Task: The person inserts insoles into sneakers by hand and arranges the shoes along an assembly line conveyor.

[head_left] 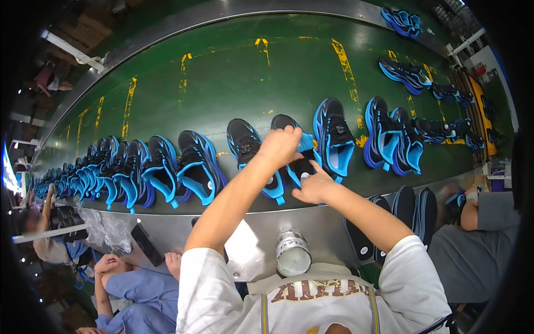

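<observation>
A black and blue sneaker (285,121) lies on the green work surface in front of me, toe pointing away. My left hand (281,146) is closed over its upper, fingers curled at the light-blue tongue or collar. At the shoe's opening, a black insole (301,166) with a round white mark near its heel sits partly in the shoe. My right hand (316,186) pinches the heel end of this insole between thumb and fingers. Close on the left stands another sneaker (243,139), partly hidden by my left forearm; a third sneaker (332,131) is just right of my hands.
A long row of similar sneakers (161,158) runs left along the green belt (222,72). More sneakers (403,75) lie at the right. On the metal ledge are stacked black insoles (404,207), a clear round object (293,257), a dark flat phone-like object (146,245) and plastic bags (105,228). People sit on both sides.
</observation>
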`<action>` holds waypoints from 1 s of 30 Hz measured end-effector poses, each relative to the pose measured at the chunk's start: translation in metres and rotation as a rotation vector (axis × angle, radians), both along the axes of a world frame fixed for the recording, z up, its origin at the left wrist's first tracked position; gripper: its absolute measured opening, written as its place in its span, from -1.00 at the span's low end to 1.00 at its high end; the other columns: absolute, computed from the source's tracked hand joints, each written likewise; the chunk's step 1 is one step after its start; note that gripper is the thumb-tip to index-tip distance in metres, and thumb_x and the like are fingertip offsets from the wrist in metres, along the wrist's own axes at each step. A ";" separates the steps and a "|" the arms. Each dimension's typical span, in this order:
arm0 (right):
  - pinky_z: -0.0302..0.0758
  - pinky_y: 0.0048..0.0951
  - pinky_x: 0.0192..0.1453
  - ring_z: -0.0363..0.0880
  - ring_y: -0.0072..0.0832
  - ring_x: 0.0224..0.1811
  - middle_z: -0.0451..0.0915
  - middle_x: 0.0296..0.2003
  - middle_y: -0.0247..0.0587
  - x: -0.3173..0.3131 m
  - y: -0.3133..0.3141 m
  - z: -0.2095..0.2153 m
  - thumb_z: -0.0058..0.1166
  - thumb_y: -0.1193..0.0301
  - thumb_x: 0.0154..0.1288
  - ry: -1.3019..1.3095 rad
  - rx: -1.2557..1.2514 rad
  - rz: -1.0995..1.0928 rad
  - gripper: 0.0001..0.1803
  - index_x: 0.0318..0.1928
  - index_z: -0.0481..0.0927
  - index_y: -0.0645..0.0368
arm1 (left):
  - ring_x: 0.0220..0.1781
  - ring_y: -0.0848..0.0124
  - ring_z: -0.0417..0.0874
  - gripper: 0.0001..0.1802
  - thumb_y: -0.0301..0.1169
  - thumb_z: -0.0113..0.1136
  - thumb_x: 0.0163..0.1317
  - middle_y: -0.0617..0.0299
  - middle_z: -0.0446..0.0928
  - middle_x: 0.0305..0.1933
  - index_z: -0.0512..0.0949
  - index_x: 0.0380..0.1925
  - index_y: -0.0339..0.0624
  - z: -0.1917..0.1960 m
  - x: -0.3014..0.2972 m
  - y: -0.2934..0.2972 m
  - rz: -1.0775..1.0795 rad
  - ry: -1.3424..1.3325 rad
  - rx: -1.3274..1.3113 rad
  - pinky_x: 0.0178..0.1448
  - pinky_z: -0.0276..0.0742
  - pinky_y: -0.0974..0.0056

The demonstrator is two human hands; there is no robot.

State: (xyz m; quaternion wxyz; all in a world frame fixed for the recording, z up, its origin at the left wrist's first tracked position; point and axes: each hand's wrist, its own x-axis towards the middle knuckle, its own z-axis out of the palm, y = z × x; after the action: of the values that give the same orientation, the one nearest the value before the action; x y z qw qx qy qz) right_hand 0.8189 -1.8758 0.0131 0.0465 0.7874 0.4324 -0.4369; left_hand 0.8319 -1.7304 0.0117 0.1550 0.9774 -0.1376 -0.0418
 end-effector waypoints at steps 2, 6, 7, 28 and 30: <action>-0.14 -0.18 0.27 0.45 -0.24 -0.20 0.50 -0.40 0.08 -0.007 -0.007 0.002 -0.28 0.16 0.08 -0.154 0.264 -0.100 -0.54 -0.42 0.44 0.39 | -0.39 0.10 0.52 -0.52 -0.21 0.28 -0.23 0.01 0.40 -0.42 0.30 -0.40 -0.27 -0.006 -0.001 0.005 0.021 -0.022 -0.046 -0.34 0.44 0.15; 0.26 -0.30 -0.12 0.36 -0.26 -0.35 0.40 -0.46 -0.18 -0.039 -0.046 -0.010 0.05 0.39 -0.05 -0.532 0.971 -0.451 -0.85 -0.50 0.48 0.23 | -0.44 0.07 0.50 -0.68 -0.27 0.13 -0.06 0.02 0.40 -0.45 0.31 -0.42 -0.25 -0.013 -0.007 0.008 -0.045 -0.076 0.023 -0.38 0.43 0.14; 0.25 -0.33 -0.26 0.33 -0.29 -0.34 0.36 -0.39 -0.24 -0.052 -0.057 -0.015 0.14 0.44 -0.10 -0.518 0.998 -0.519 -0.86 -0.48 0.49 0.20 | -0.47 0.08 0.49 -0.77 -0.30 0.04 0.02 0.06 0.39 -0.49 0.32 -0.44 -0.23 -0.008 -0.012 0.006 -0.078 -0.113 0.032 -0.40 0.40 0.12; 0.20 -0.25 0.11 0.19 -0.04 0.08 0.15 0.07 0.04 -0.071 -0.121 0.006 0.06 0.44 -0.02 -0.428 0.946 -0.770 -0.50 0.00 0.30 0.20 | -0.75 0.70 0.06 -0.78 -0.32 -0.11 0.18 0.39 0.28 -0.63 0.23 -0.61 -0.08 0.051 0.018 0.009 0.582 0.265 -1.376 -0.69 -0.03 0.54; 0.26 -0.25 0.04 0.26 -0.08 -0.01 0.28 -0.05 0.01 -0.091 -0.163 -0.007 0.06 0.44 -0.08 -0.612 0.748 -0.784 -0.58 -0.11 0.39 0.21 | -0.76 0.62 0.11 -0.72 -0.28 -0.09 0.19 0.40 0.22 -0.68 0.22 -0.64 -0.13 0.046 0.023 -0.002 0.659 0.132 -1.071 -0.69 0.04 0.45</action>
State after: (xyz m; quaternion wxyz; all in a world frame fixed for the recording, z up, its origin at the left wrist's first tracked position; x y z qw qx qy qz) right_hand 0.7279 -2.0389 0.0057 -0.2745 0.9401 0.2019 0.0049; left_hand 0.8548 -1.7329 0.0577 0.6356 0.7507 0.1786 0.0226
